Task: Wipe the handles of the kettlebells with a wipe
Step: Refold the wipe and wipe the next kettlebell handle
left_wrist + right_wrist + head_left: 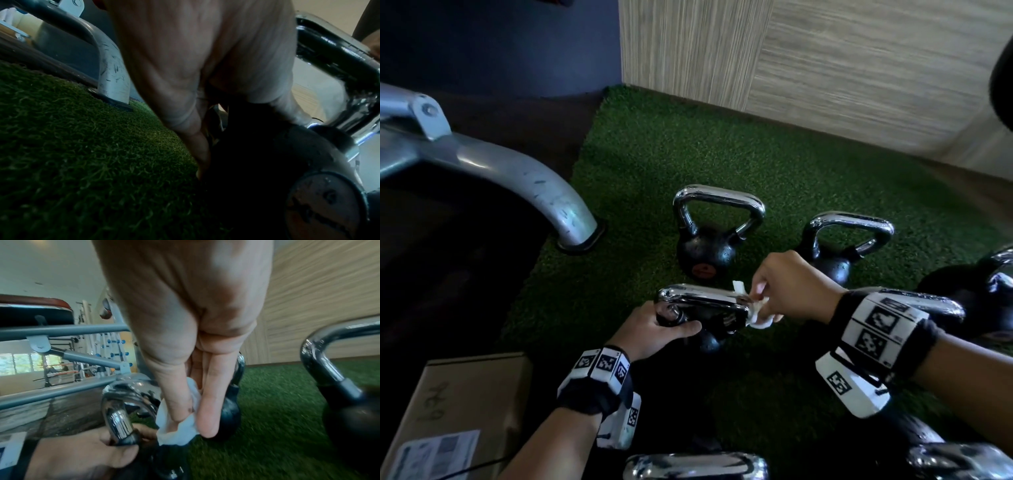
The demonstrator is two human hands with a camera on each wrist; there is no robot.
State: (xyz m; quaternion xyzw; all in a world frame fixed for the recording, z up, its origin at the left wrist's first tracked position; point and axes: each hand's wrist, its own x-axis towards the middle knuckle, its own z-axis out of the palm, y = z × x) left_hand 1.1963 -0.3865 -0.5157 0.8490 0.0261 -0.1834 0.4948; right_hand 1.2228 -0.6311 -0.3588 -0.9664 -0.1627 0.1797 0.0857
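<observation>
Two hands: right hand (pixel 787 284) with wipe (pixel 758 313), kettlebell (pixel 705 315), label unreadable.

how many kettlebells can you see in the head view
6: one being wiped, two behind it on the turf, one at the right edge, two handles along the bottom. More may lie out of frame.

Green turf (pixel 654 164) under black kettlebells (pixel 705 253)

Six kettlebells show on the green turf (pixel 654 154): one held kettlebell (pixel 709 339) at centre, two at twelve to two o'clock (pixel 705 253) (pixel 832 263), one at three (pixel 969 291), two handles at six (pixel 695 466) (pixel 959 459). One wipe (pixel 758 313). One cardboard box (pixel 465 394) at eight. Two hands (pixel 654 329) (pixel 791 284).
</observation>
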